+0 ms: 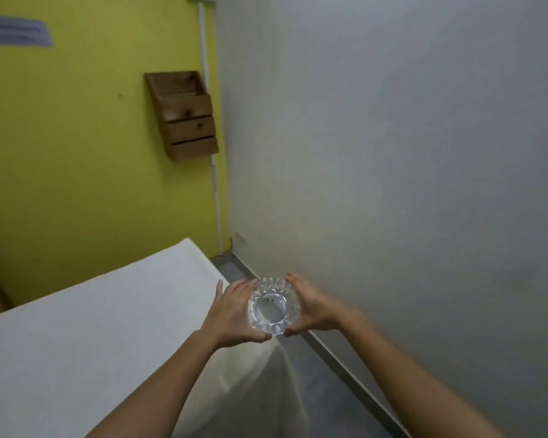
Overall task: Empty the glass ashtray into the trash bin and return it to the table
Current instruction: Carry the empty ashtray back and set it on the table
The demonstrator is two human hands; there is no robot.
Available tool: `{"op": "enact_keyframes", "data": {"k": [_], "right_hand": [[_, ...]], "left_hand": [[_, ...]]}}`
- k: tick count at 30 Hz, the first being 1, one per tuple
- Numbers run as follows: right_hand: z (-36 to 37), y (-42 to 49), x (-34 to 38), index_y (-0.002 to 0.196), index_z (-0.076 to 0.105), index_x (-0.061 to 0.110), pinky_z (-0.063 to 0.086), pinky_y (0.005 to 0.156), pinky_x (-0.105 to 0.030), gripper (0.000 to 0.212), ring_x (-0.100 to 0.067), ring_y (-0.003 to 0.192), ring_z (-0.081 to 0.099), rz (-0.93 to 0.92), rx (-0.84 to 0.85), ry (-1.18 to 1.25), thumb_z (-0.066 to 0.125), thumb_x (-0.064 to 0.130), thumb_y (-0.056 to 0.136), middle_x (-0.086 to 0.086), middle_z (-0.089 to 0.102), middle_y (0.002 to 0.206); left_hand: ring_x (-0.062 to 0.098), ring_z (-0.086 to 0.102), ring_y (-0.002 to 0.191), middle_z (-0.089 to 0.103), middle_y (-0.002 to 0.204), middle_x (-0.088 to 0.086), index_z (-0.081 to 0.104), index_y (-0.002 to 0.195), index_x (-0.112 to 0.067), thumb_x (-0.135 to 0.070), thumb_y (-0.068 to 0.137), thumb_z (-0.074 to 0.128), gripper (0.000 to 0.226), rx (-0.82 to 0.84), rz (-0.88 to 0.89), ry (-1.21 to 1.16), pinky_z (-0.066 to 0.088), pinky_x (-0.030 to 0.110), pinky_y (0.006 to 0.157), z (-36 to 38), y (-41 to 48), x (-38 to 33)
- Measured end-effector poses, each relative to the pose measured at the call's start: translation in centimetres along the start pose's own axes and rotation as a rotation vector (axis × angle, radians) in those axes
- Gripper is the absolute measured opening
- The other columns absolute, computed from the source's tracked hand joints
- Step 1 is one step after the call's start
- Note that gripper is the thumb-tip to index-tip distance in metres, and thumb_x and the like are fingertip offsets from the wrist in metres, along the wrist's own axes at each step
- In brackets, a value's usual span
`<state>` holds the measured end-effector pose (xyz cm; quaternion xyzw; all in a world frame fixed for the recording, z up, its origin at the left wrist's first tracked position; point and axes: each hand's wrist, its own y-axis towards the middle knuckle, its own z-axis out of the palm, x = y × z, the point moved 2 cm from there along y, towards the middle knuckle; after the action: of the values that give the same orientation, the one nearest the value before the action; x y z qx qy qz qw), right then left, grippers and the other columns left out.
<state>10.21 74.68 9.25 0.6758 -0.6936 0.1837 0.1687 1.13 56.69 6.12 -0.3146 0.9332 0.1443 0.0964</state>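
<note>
A round cut-glass ashtray (273, 306) is held in the air just past the right corner of the table (92, 327), over the strip of floor beside it. My left hand (234, 314) grips its left side and my right hand (310, 308) grips its right side. The bowl looks almost bare, with a couple of tiny dark specks inside. The table is covered with a white cloth that hangs down at the corner. No trash bin is in view.
A grey-white wall (393, 153) runs close along the right, leaving a narrow grey floor strip (314, 390) between it and the table. A yellow wall (76, 137) behind carries a wooden wall box (184, 116) and a white conduit (214, 172).
</note>
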Motion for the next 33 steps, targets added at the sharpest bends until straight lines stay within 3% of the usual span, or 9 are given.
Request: {"op": "enact_keyframes", "data": {"k": [4,9,16,24,33], "right_hand": [[3.7,5.6,8.8,0.149,0.015,0.006,0.009,0.118,-0.026,0.115,-0.023,0.148,0.008,-0.168,0.095,-0.013,0.087,0.035,0.065,-0.014,0.012,0.16],[10.3,11.3,20.2,0.147,0.023,0.012,0.016,0.119,-0.033,0.113,-0.02,0.148,0.009,-0.333,0.159,-0.037,0.088,0.044,0.06,-0.011,0.018,0.159],[22.8,16.0,36.6,0.147,0.022,0.01,0.019,0.12,-0.036,0.115,-0.022,0.148,0.009,-0.464,0.323,-0.021,0.088,0.044,0.059,-0.012,0.015,0.159],[32.1,17.0,46.4,0.148,0.021,0.012,0.015,0.12,-0.035,0.113,-0.023,0.148,0.008,-0.485,0.414,-0.052,0.087,0.043,0.061,-0.009,0.015,0.16],[36.0,18.0,47.4,0.148,0.021,0.013,0.01,0.122,-0.039,0.114,-0.026,0.148,0.008,-0.448,0.417,-0.168,0.085,0.05,0.06,-0.009,0.019,0.159]], "left_hand": [[0.018,0.018,0.143,0.03,0.153,0.0,0.018,0.149,-0.016,-0.081,0.048,0.046,0.124,-0.008,-0.202,0.052,-0.003,0.051,0.117,-4.6,-6.5,7.6],[0.018,0.014,0.143,0.027,0.154,0.001,0.015,0.15,-0.016,-0.07,0.06,0.065,0.117,-0.011,-0.425,0.07,-0.006,0.049,0.118,-9.3,-15.6,16.5],[0.017,0.012,0.144,0.024,0.156,0.001,0.012,0.151,-0.017,-0.068,0.062,0.067,0.117,0.027,-0.661,0.089,-0.006,0.048,0.117,-14.4,-30.8,28.7],[0.019,0.013,0.144,0.024,0.156,0.0,0.011,0.151,-0.018,-0.07,0.061,0.068,0.118,0.115,-0.8,0.042,-0.004,0.049,0.117,-15.1,-41.2,36.6],[0.021,0.008,0.145,0.018,0.158,0.001,0.007,0.151,-0.018,-0.069,0.062,0.068,0.12,0.187,-0.788,-0.02,-0.005,0.05,0.117,-13.4,-42.7,39.6]]}}
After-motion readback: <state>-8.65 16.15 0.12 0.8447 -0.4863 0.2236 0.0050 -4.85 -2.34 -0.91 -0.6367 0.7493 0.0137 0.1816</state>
